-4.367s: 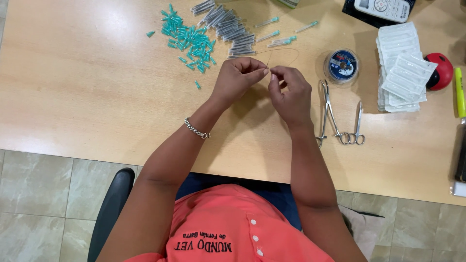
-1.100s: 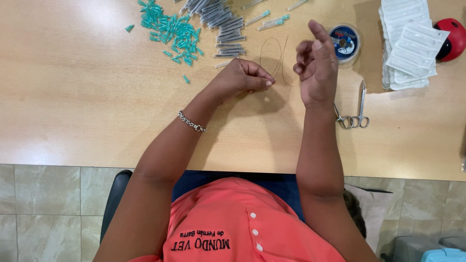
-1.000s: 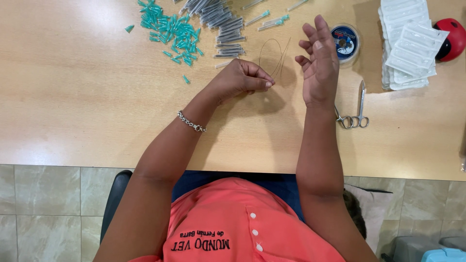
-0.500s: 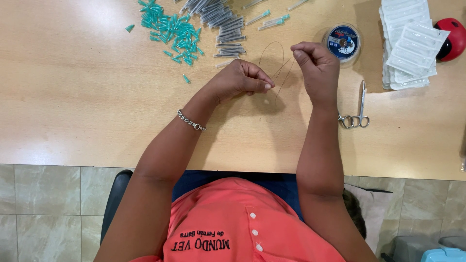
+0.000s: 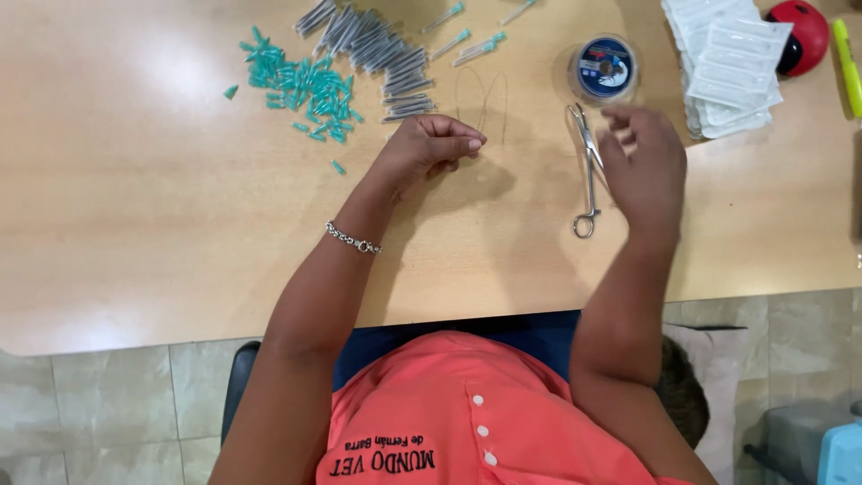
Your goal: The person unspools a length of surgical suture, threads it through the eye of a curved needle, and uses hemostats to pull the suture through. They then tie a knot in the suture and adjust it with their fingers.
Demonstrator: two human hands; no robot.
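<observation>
On the far left of the surface point(image 5: 135, 224), a lone teal cap point(image 5: 231, 92) is lying apart from the main scatter of caps point(image 5: 305, 90), which is spreading loosely as if tipped out. Just to the right, a heap of grey needles point(image 5: 377, 54) is lying in a rough fan, touching the caps' edge, so both sorts are sitting within an easy reach of the left hand. A few capped needles point(image 5: 467, 40) are resting above, slightly apart from the heap.

The left hand point(image 5: 431, 148) is resting on the surface, curled nearly closed, thumb pressing against the fingertips. It is pinching the end of a thin thread point(image 5: 480, 99), which is looping upward from the pinch in a narrow arch; the tight grip appears to be keeping the fine strand from slipping. A bracelet point(image 5: 352, 240) is sitting on that wrist.

Further right, steel forceps point(image 5: 586, 171) are lying on the surface, ring handles pointing toward the person, tips pointing toward a round thread spool point(image 5: 603, 69). The right hand point(image 5: 642, 166) is hovering just beside the forceps, blurred, fingers loosely spread and holding nothing that can be made out.

At the far right, a stack of white packets point(image 5: 727, 63) is leaning beside a red object point(image 5: 804, 31), and a yellow-green pen point(image 5: 847, 54) is lying at the edge.
</observation>
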